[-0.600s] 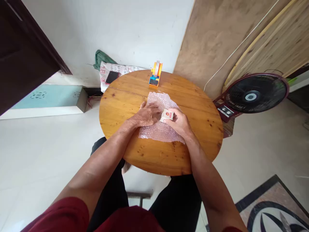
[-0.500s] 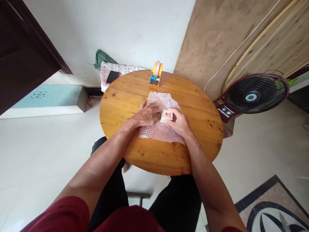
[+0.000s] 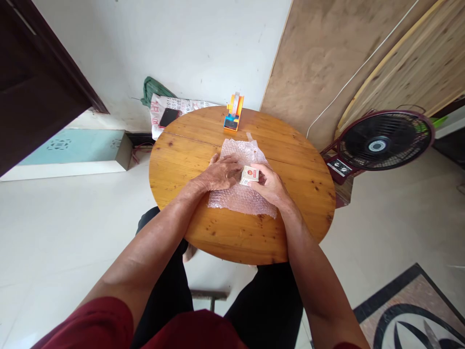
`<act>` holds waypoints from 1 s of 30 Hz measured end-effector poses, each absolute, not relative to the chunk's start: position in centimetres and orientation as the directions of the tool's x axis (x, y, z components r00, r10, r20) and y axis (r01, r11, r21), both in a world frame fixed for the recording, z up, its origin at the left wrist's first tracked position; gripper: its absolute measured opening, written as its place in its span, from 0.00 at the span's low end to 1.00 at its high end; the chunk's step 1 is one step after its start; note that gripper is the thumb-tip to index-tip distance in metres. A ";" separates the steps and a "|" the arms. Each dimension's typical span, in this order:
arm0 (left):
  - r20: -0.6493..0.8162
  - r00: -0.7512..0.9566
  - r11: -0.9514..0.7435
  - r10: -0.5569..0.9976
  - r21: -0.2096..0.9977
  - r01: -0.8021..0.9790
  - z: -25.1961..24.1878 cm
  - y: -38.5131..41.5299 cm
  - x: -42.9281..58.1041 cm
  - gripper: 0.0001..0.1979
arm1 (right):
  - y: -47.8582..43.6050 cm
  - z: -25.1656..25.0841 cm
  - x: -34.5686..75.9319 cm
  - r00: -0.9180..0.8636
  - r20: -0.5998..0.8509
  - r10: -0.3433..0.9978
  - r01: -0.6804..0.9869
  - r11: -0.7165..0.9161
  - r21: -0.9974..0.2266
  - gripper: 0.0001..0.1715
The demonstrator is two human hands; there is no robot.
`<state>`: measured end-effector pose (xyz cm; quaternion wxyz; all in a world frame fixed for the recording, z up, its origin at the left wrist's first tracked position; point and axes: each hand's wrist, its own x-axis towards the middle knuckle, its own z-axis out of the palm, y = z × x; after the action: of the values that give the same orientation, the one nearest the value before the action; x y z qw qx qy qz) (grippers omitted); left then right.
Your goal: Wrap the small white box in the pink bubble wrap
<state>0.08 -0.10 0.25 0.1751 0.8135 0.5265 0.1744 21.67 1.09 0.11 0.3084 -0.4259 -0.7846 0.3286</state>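
A small white box (image 3: 248, 174) with a red and orange print sits over a sheet of bubble wrap (image 3: 242, 199) on the round wooden table. My right hand (image 3: 269, 185) grips the box from its right side, thumb at the near edge and fingers at the far edge. My left hand (image 3: 222, 173) lies flat on the left part of the bubble wrap, fingers stretched out, just left of the box. Whether its fingertips touch the box is hard to see.
An orange and blue tape dispenser (image 3: 233, 112) stands at the table's far edge. Behind the table's left side, a dark phone (image 3: 169, 117) lies on a printed white sack (image 3: 189, 103). A black and maroon fan (image 3: 385, 140) stands right of the table (image 3: 232, 236).
The box has tilted slightly, so its near side with print shows more. A strip beyond the bubble wrap's far edge now shows apart from it. Both hands stay nearly in place.
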 end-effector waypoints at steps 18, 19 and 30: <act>0.094 0.385 -0.384 0.918 0.452 0.805 0.2 -0.1 0.1 0.25 | 1.0 0.1 21.7 -0.463 0.201 0.864 0.448 0.423 -0.788 0.30; 0.098 0.388 -0.389 0.916 0.452 0.803 0.2 -0.1 0.1 0.25 | 1.0 0.2 21.7 -0.462 0.195 0.865 0.448 0.418 -0.790 0.30; 0.108 0.391 -0.395 0.914 0.452 0.800 0.0 0.0 0.0 0.26 | 1.2 -0.1 21.9 -0.471 0.196 0.860 0.467 0.432 -0.772 0.31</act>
<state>0.04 0.05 0.00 0.1660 0.8173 0.5241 0.1724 21.85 1.18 -0.11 0.2981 -0.4190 -0.7918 0.3297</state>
